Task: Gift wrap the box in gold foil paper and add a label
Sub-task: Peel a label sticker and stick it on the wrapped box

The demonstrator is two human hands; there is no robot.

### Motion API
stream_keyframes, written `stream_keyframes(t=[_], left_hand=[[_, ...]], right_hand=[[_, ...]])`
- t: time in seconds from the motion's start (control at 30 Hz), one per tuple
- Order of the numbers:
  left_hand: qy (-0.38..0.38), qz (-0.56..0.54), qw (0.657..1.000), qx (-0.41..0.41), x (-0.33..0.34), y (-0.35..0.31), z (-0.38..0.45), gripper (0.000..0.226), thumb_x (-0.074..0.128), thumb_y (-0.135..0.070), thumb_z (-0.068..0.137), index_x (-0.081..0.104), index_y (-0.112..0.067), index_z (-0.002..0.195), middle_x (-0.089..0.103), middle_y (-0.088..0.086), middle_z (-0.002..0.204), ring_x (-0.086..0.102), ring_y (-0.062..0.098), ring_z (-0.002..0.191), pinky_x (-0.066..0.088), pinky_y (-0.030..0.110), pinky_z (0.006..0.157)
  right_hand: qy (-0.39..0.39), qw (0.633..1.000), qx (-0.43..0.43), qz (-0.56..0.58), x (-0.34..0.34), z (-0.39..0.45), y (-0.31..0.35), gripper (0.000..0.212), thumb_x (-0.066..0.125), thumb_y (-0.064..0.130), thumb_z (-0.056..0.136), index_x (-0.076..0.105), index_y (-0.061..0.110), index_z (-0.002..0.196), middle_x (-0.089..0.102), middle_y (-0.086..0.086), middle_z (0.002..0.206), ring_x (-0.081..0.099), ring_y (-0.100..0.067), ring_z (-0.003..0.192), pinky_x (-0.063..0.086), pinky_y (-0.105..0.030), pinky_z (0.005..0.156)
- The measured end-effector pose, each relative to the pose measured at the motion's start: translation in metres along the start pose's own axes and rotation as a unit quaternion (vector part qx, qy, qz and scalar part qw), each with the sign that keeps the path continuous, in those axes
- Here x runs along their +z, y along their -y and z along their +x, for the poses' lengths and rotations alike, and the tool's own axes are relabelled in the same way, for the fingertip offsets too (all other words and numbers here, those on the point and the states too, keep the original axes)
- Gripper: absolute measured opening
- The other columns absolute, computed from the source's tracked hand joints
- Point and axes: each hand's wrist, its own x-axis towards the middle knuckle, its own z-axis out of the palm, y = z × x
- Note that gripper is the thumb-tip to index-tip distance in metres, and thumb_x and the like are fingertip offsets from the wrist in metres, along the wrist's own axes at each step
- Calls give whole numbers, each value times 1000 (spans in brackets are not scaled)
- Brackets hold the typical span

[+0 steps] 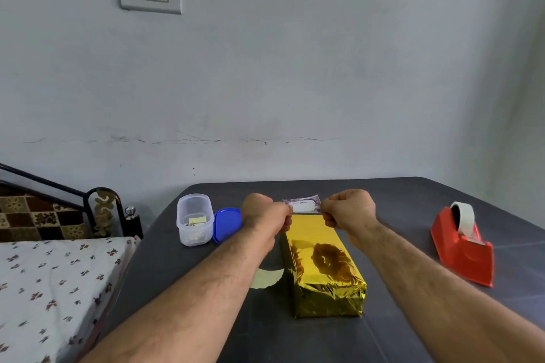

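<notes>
Your dark grey bench (pixel 182 274) meets a pale wall, a floral-sheeted bed (pixel 53 289) left of it. The gold-foil-wrapped box (pixel 321 265) lies mid-bench, crinkled and shiny. Beyond its far end, your left hand (pixel 265 212) and right hand (pixel 348 209) pinch the label (pixel 302 205) between curled fingers.

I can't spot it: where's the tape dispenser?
The red tape dispenser sits on the dark table at the right, apart from the gold-wrapped box.
</notes>
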Motion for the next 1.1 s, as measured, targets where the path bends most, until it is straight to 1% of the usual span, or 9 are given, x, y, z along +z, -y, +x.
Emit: stream_keyframes(t=[0.1, 0.27, 0.37, 0.53, 0.73, 0.87, 0.93, 1.0, 1.1], left_hand=[[1, 84, 996, 25, 4, 1, 6, 37, 79, 2, 85, 53, -12, 107, 74, 16, 84, 74, 22, 64, 66, 39, 61], [-18, 305, 945, 118, 13, 1, 11, 6, 78, -11, 81, 74, -15, 79, 73, 2, 73, 74, 19, 70, 66, 38, 62], [-5, 386, 911, 143, 15, 1, 8, 3, 78, -18, 83, 76, -16, 82, 72, -2, 78, 69, 14, 72, 60, 28, 58], [8, 452, 875, 176, 20, 9, 6, 11, 82, -22, 85, 75, -16, 92, 71, -3, 84, 68, 12, 73, 58, 24, 57], [-2, 470, 866, 173, 23, 11, 5, 18, 83, -28, 87, 72, -16, 96, 70, -1, 87, 66, 11, 73, 46, 19, 49], [5, 486, 853, 189, 19, 14, 5, 22, 82, -29, 87, 70, -17, 100, 71, -1, 95, 68, 14, 82, 53, 21, 55], [28, 484, 840, 244, 15, 20, 5, 23, 80, -24, 89, 72, -18, 110, 72, 0, 107, 68, 15, 94, 60, 25, 69], [64, 483, 825, 285, 13, 27, 5, 26, 73, -22, 95, 73, -21, 121, 73, 0, 114, 68, 15, 100, 62, 31, 81], [94, 507, 815, 264, 13, 33, 3, 29, 59, -22, 100, 74, -24, 124, 75, -1, 108, 69, 17, 95, 63, 39, 84]], right_hand=[[-14, 995, -18, -95, 3, 5, -4, 14, 86, 11, 85, 80, 6, 73, 76, -11, 69, 69, -19, 57, 67, -37, 63], [-31, 966, -57, -252, 10, 9, -3, 15, 89, 22, 81, 79, 15, 72, 74, 1, 71, 73, -15, 65, 67, -35, 66], [-22, 947, -70, -312, 15, 5, -3, 11, 85, 21, 85, 79, 16, 77, 73, 2, 75, 71, -14, 68, 66, -32, 66], [-1, 919, -69, -387, 20, 0, 0, 5, 78, 21, 90, 77, 16, 90, 71, 0, 81, 69, -15, 72, 62, -27, 66], [-8, 871, -82, -485, 26, -11, 4, 9, 73, 26, 94, 73, 19, 99, 70, 0, 87, 69, -19, 76, 62, -32, 70], [-15, 831, -125, -543, 24, -18, 2, 29, 72, 35, 98, 72, 18, 121, 68, -4, 113, 66, -22, 98, 62, -36, 82], [3, 829, -144, -540, 22, -18, 0, 30, 72, 30, 98, 69, 18, 125, 66, -4, 122, 63, -23, 106, 60, -39, 90], [17, 855, -145, -497, 23, -19, -2, 15, 64, 18, 98, 67, 21, 113, 68, -2, 114, 63, -22, 98, 59, -41, 91], [47, 882, -96, -460, 31, -23, -7, 12, 50, 22, 100, 62, 24, 102, 67, 3, 99, 65, -22, 93, 55, -43, 97]])
